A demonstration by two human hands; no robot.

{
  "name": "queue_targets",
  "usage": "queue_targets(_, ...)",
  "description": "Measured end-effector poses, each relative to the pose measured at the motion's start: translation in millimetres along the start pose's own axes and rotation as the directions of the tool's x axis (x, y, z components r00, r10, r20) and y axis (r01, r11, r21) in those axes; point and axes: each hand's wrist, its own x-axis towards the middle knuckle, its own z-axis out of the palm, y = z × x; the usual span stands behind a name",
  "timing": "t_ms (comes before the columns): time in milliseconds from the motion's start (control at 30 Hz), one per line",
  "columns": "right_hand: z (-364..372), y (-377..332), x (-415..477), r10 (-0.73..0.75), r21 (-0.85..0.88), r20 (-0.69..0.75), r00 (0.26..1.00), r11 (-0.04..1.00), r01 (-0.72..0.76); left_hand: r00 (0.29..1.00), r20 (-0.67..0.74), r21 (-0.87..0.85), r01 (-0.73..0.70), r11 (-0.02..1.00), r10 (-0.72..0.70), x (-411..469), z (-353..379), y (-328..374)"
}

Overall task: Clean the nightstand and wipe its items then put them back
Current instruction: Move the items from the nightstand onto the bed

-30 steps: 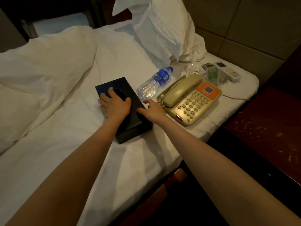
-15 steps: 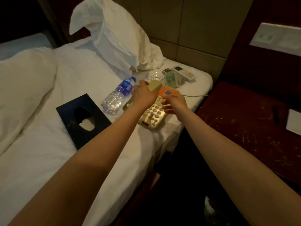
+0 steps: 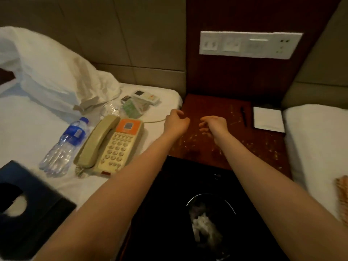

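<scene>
A: Dark red nightstand [image 3: 216,108], between two white beds, speckled with pale crumbs; pen [image 3: 243,116] and notepad [image 3: 268,119] at far right corner.
B: Hands?
A: Left hand [image 3: 176,122] over left edge, right hand [image 3: 214,127] just beside; both loosely curled, grasping nothing.
B: Other items?
A: Telephone [image 3: 113,146], handset in cradle, water bottle [image 3: 64,146], remote [image 3: 146,96], tissue box [image 3: 28,204]: off nightstand, on bed [image 3: 28,119] to its left.

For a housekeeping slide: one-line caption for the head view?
Left hand and right hand, both empty, hover at the speck-littered nightstand; phone, water bottle and tissue box lie on the bed.
</scene>
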Motion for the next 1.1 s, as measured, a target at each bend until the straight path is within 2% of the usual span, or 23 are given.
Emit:
queue_targets(167, -77.2, 17.2, 30.0, -0.009, 0.056, -0.192, 0.981, 0.998, 0.02, 0.978, 0.21, -0.152, 0.045, 0.987, -0.012, 4.0, 66.5, 35.9)
queue_targets(267, -119.5, 22.9, 45.0, 0.03, 0.079, -0.27, 0.962, 0.997, -0.008, 0.954, 0.299, -0.173, 0.042, 0.984, 0.012, 11.1, 100.0, 46.5)
queue_targets(500, -187.5, 27.0, 85.6, 0.068, 0.046, -0.4, 0.914, 0.997, -0.054, 0.942, 0.332, -0.095, -0.016, 0.995, 0.047, 51.3, 163.1, 64.2)
queue_targets(667, -215.6, 28.9, 112.6, -0.072, -0.215, -0.466, 0.882, 0.976, -0.034, 0.942, 0.329, 0.018, -0.079, 0.997, 0.069, 85.9, 200.3, 69.1)
queue_targets(800, -238.9, 40.6, 128.5, -0.203, -0.511, -0.427, 0.881, 0.858, -0.05, 0.937, 0.347, 0.135, -0.099, 0.986, 0.047, 103.1, 225.0, 71.0)
queue_targets(933, -250.9, 44.5, 144.4, -0.189, -0.612, -0.384, 0.904, 0.785, -0.096, 0.929, 0.371, 0.291, -0.115, 0.95, -0.001, 115.7, 249.7, 71.6)
queue_targets(1033, -255.5, 38.3, 153.0, -0.166, -0.656, -0.377, 0.911, 0.742, -0.136, 0.926, 0.376, 0.43, -0.177, 0.885, 0.002, 122.5, 268.3, 68.1)
queue_targets(1100, -252.2, 38.5, 157.1, -0.172, -0.717, -0.365, 0.915, 0.679, -0.159, 0.936, 0.351, 0.522, -0.191, 0.831, -0.006, 126.2, 277.4, 63.2)
